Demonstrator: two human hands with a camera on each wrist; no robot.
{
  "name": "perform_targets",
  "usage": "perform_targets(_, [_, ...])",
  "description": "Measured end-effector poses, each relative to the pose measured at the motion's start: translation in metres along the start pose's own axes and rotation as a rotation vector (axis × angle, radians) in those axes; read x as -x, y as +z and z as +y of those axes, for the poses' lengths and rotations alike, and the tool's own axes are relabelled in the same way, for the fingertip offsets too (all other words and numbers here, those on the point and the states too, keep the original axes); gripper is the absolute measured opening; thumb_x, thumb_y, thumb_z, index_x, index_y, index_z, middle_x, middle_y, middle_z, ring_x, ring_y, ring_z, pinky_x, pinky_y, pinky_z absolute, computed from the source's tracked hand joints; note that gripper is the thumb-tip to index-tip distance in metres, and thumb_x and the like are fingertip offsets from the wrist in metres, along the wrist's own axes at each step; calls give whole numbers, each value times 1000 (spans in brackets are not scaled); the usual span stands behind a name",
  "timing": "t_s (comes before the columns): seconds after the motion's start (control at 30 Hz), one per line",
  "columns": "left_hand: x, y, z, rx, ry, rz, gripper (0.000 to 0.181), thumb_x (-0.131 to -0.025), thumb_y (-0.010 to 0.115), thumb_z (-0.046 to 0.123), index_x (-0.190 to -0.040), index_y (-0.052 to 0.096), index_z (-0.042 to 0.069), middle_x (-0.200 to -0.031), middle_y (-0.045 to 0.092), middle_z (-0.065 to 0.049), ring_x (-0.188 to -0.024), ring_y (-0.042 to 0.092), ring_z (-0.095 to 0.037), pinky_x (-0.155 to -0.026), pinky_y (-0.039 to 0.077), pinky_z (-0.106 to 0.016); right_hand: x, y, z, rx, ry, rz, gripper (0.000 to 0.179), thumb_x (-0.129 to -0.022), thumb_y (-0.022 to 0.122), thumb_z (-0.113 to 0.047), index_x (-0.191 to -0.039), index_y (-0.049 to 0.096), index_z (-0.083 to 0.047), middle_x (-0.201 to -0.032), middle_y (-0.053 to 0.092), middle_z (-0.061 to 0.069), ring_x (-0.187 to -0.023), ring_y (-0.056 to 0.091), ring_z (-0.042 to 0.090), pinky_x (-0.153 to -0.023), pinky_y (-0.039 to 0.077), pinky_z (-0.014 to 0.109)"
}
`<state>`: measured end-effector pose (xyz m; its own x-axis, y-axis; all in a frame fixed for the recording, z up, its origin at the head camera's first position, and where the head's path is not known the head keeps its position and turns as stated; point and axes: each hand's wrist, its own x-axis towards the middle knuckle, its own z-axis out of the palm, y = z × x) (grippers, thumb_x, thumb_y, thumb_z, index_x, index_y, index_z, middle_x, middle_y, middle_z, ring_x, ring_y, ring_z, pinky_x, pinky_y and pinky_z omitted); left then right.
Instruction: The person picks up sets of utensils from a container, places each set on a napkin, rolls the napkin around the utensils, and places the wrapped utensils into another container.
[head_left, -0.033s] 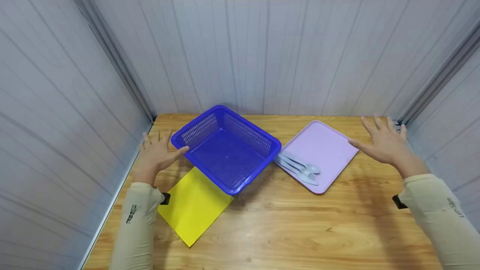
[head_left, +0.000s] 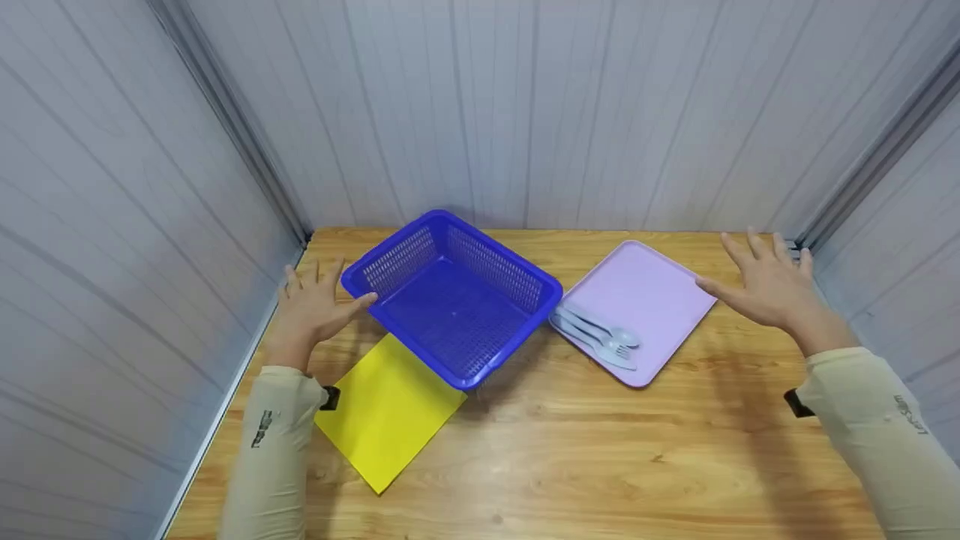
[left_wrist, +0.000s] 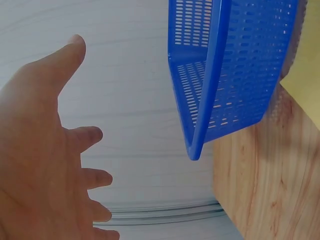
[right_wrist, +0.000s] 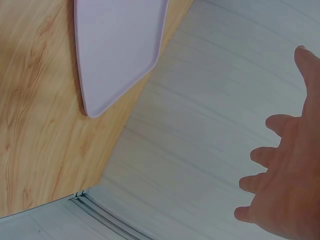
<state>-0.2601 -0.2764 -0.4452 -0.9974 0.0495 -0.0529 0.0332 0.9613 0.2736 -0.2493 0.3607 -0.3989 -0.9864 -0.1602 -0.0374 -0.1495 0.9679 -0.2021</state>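
The left hand [head_left: 311,311] hung spread near the blue perforated plastic basket [head_left: 450,300], apart from its rim; the right hand [head_left: 776,289], also spread, was near the pink tray [head_left: 652,292]. Basket and tray rested on the wood-grain counter [head_left: 585,457], a yellow sheet [head_left: 390,416] beside the basket; pale cutlery [head_left: 600,334] lay along the tray's near-left edge.

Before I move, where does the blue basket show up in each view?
Head: the blue basket sits around the middle of the picture, left of the lilac tray.
Left wrist: upper right, cut off by the top edge.
Right wrist: not in it.
Shared landmark: the wooden table shows in all three.
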Motion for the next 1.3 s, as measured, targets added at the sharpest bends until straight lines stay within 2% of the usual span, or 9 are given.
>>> perform_targets(0.27, [15,9,-9,21,59,-29,89,-90,49,66,-153,26,8,-148,30,-31,-131,32,-53,-100,29,-69,4,0,-9,-18,-24,62,88,-92,44,-66,-155,19,-10,-155,11,30,-138,3,56,-100,-4,76])
perform_targets(0.37, [23,15,-17,36,66,-65,75,-94,54,52,-147,37,3,-145,38,-30,-127,39,-51,-98,35,-66,6,-1,-16,-55,-42,120,84,-94,45,-62,-152,27,-4,-151,23,31,-136,16,55,-101,9,75])
perform_targets(0.47, [34,26,-26,93,67,-97,64,-96,56,43,-143,43,1,-143,42,-28,-127,40,-49,-100,34,-64,11,4,-27,-139,-50,277,70,-96,52,-50,-143,41,0,-140,41,30,-127,36,50,-98,28,69])
perform_targets(0.57, [48,46,-33,162,68,-143,59,-93,64,32,-139,47,-1,-140,46,-26,-127,43,-46,-101,34,-62,21,18,-44,-266,-55,513,46,-95,61,-31,-126,58,3,-119,60,23,-106,55,40,-84,46,52])
perform_targets(0.7, [69,80,-36,181,55,-220,72,-81,79,28,-137,48,-4,-136,48,-29,-122,47,-47,-99,38,-60,37,41,-73,-422,-100,812,17,-90,67,-12,-96,69,3,-87,68,14,-75,61,24,-65,46,21])
perform_targets(0.83, [88,112,-32,157,11,-293,95,-70,87,35,-146,40,3,-147,31,-33,-132,30,-53,-98,34,-66,50,61,-105,-512,-189,975,5,-83,65,2,-85,69,3,-75,68,9,-63,58,17,-60,45,13])
perform_targets(0.97, [103,129,-27,156,-37,-307,102,-68,88,36,-151,34,12,-154,16,-31,-137,11,-57,-94,32,-72,59,83,-136,-576,-285,973,13,-78,64,9,-85,70,1,-75,68,3,-63,59,15,-59,46,16])
perform_targets(1.1, [114,136,-16,137,-42,-258,101,-66,87,42,-149,39,12,-150,20,-35,-133,11,-63,-95,29,-74,67,108,-158,-592,-357,901,15,-78,66,8,-86,71,-3,-77,67,-1,-66,60,11,-60,47,16])
perform_targets(1.3, [137,161,15,156,61,-117,105,-59,85,55,-141,45,3,-148,24,-37,-133,12,-63,-103,19,-72,80,146,-183,-583,-366,798,17,-80,68,6,-87,70,-8,-78,66,-5,-69,60,8,-57,48,21])
